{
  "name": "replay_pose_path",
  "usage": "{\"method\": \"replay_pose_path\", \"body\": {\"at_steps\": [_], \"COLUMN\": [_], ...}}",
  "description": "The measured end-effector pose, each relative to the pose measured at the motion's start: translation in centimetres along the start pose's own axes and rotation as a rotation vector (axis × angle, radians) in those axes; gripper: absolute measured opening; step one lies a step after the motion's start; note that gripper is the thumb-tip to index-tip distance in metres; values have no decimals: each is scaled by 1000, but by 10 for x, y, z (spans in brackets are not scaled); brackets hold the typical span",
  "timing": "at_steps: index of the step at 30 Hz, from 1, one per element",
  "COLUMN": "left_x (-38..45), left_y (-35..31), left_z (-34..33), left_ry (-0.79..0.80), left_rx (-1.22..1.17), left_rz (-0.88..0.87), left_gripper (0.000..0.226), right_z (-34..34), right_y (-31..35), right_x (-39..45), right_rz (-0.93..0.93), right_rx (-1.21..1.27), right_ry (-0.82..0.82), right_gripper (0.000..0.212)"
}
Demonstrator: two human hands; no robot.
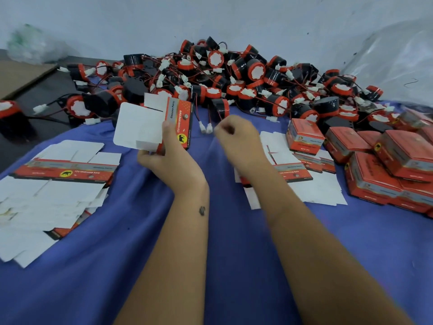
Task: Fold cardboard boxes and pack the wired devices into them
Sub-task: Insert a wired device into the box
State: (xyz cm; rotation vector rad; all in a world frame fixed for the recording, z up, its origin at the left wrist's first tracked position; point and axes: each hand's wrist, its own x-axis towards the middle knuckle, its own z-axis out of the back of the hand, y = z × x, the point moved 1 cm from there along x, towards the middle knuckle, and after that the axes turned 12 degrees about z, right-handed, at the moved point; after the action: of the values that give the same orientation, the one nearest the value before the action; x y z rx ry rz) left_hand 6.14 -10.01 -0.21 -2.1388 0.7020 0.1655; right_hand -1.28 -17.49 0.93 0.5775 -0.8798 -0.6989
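A person's left hand [168, 156] is gripping a partly folded cardboard box [153, 124], thumb pressing its red printed side and fingers curling under the bottom edge, holding it upright above the blue cloth [140, 242] with its white flaps standing open toward the left. The right hand [236, 137] is hovering just beside it, fingers curling loosely inward; it is blurring, and whether it is pinching anything cannot be told, though two white connectors [206, 128] on red and black wires are hanging right at its fingertips. Beyond both hands, a large heap of wired devices [234, 76], round black bodies with red rims and white faces, is lying tangled against the pale wall [210, 17], spilling across the far edge of the cloth. To the left, a spread of flat unfolded boxes [54, 184] is lying white side up, with a red printed strip showing across the top one. To the right, more flat boxes [302, 174] are resting near the right forearm, and past them a stack of finished red boxes [384, 165] is sitting closed and piled in layers. A sheet of brown cardboard [21, 76] is lying at the far left, and clear plastic sheeting [398, 57] is rising at the upper right
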Motion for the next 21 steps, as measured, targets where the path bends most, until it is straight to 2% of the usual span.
{"method": "replay_pose_path", "body": {"at_steps": [3, 6, 8, 11, 12, 15, 18, 21], "left_x": [-3, -3, -3, -7, -7, -5, -4, -3], "left_y": [-1, -1, 5, 18, 19, 26, 27, 28], "left_z": [-3, -8, -11, -13, -14, -14, -14, -14], "left_ry": [80, 113, 237, 426, 462, 526, 509, 497], "left_rx": [-30, -111, -78, 40, 96, 217, 234, 235], "left_rz": [7, 52, 62, 205, 236, 255, 226, 212], "left_gripper": [31, 18, 15, 60, 66, 72, 74, 74], "right_z": [51, 97, 114, 118, 115, 104, 89, 72], "right_y": [7, 10, 6, -5, -9, -16, -17, -12], "right_x": [-9, -25, -35, -43, -45, -43, -41, -40], "right_rz": [-169, -237, -246, -362, -399, -475, -367, -284], "right_rx": [312, 694, 891, 792, 726, 457, 206, 153], "right_ry": [-192, -227, -256, -256, -264, -262, -136, -29], "right_gripper": [16, 10, 5, 20, 24, 32, 31, 36]}}
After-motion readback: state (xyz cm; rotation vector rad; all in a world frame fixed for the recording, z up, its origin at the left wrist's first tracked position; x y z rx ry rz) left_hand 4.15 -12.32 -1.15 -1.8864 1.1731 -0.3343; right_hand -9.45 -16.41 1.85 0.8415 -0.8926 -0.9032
